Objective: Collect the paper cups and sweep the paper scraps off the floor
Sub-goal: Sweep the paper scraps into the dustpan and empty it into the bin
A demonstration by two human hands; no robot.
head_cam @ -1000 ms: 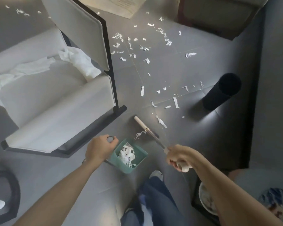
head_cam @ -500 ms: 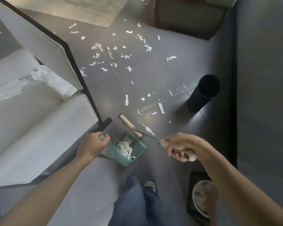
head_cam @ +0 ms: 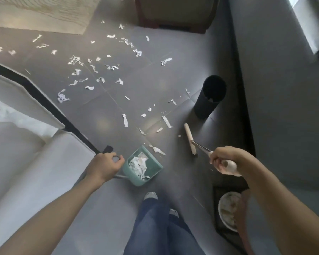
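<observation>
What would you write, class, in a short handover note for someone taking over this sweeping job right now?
Left hand: grips the handle of the green dustpan, which rests on the floor and already holds a heap of paper scraps.
Right hand: grips the white broom handle; the broom head is down on the tiles, to the right of the pan.
Done: one batch of scraps in the pan.
Left: one scrap lies at the pan's mouth, and many more paper scraps spread across the floor towards the rug. A black cylindrical bin stands nearby. No paper cups are visible.
</observation>
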